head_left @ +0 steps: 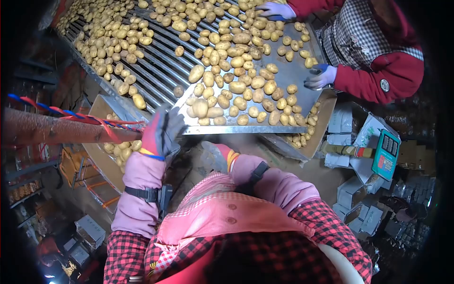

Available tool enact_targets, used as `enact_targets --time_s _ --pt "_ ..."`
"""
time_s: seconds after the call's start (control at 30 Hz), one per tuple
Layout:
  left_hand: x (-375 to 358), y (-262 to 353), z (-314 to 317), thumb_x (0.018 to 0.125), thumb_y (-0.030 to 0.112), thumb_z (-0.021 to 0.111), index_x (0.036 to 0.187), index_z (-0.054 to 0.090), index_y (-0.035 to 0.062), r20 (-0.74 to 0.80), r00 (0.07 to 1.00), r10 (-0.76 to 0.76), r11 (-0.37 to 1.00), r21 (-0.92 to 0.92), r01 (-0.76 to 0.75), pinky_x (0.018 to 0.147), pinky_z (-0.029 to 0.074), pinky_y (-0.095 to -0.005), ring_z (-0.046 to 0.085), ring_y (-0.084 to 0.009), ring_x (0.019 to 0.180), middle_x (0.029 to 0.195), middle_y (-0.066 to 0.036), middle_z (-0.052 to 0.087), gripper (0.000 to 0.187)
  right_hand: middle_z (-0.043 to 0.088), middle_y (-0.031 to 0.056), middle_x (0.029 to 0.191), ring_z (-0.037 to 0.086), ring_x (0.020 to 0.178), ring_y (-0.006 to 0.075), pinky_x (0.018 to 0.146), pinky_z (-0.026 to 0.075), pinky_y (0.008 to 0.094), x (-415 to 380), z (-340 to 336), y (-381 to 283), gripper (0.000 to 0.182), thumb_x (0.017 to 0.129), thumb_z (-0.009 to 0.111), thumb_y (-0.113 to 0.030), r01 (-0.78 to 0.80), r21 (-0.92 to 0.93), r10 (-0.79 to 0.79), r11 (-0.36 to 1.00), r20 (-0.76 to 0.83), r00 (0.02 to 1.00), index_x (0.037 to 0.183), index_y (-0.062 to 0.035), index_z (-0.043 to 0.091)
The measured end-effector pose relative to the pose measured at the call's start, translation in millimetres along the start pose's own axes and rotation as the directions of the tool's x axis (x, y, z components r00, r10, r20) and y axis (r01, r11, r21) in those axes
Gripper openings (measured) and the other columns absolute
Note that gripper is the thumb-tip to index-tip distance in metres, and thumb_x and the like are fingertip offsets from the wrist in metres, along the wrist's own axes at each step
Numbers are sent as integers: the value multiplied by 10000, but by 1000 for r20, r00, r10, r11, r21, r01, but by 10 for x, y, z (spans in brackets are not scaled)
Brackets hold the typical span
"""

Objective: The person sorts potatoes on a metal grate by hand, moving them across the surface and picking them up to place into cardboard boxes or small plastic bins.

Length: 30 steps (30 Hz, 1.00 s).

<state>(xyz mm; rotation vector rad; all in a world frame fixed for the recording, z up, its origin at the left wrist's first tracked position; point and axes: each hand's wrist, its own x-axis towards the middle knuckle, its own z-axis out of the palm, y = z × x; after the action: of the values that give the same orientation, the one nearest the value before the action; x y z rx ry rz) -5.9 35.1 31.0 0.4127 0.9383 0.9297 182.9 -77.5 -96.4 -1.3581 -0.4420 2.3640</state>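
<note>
Many potatoes lie on a slatted metal sorting table with a smooth metal front part. My left hand, in a pink and grey glove, is at the table's near left corner, its fingers stretched out beside the metal edge. I see nothing held in it. My right hand, in a similar glove, hangs just below the front edge, in front of my apron. Its fingers look loosely extended, and no potato shows in them. The palms of both hands are hidden.
Cardboard boxes with potatoes stand under the left side and right side of the table. A red pole wrapped with cords juts in from the left. Across the table, another person's gloved hands are at the potatoes. A green scale display stands right.
</note>
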Motion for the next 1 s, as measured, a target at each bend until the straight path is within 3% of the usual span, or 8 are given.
enact_targets --time_s 0.23,0.33,0.43,0.6,0.7,0.83,0.93,1.0 --pt "92 -28 -224 991 312 549 1361 465 4 -44 999 -11 996 93 15 916 545 -392 629 -291 1060 1234 -189 587 489 639 146 976 582 771 231 635 478 373 183 -357 219 640 969 402 -600 -81 1 81 997 -56 995 1100 -20 639" --pt "-163 -111 -298 991 293 543 1328 509 7 -54 993 -104 991 81 108 880 554 -380 658 -264 1001 1153 -159 643 442 562 33 675 509 549 181 508 421 325 -64 -183 -23 558 972 464 -527 11 -122 -27 992 -127 991 993 -8 668" --pt "-392 -193 -602 990 292 543 1326 512 3 0 989 -147 986 78 147 889 551 -390 660 -267 1001 1179 -172 637 444 591 51 715 565 645 185 569 454 315 -15 -151 -174 485 999 467 -452 -34 -150 9 988 -165 986 1029 -10 663" --pt "-813 -322 -1090 1011 252 507 1345 498 5 17 998 -68 989 132 65 938 530 -379 642 -254 1076 1205 -155 635 416 458 -22 527 431 435 133 395 329 266 -51 -172 -343 515 1029 372 -464 -58 179 0 982 310 951 641 -161 520" --pt "-1231 -295 -1237 1010 236 509 1346 499 8 -34 997 72 988 138 -67 964 507 -389 618 -266 1123 1241 -153 618 406 317 -40 410 290 288 147 306 257 287 -505 644 -923 612 1024 378 -501 236 -199 -177 951 274 945 489 -205 343" --pt "-1846 -454 -1413 998 228 538 1337 508 9 -239 958 160 975 -113 -191 979 487 -425 594 -297 1158 1289 -161 594 405 419 -10 436 299 294 170 334 283 329 -296 1187 -925 575 1009 392 -524 -292 -91 305 952 345 888 540 -192 419" --pt "-2399 -723 -1633 1012 255 500 1342 498 7 -442 891 99 893 -355 -276 1010 460 -457 569 -332 1190 1306 -182 576 412 436 25 521 390 404 193 434 390 338 189 1816 -763 466 992 423 -486 625 -505 -257 595 618 743 691 -137 488" --pt "-2782 -1013 -1814 1027 278 437 1355 476 5 -453 878 152 824 -432 -366 1046 427 -473 543 -357 1217 1322 -202 554 429 559 94 747 546 649 226 604 468 360 854 2307 -636 315 951 547 -340 738 -670 -532 74 599 598 972 -25 549"
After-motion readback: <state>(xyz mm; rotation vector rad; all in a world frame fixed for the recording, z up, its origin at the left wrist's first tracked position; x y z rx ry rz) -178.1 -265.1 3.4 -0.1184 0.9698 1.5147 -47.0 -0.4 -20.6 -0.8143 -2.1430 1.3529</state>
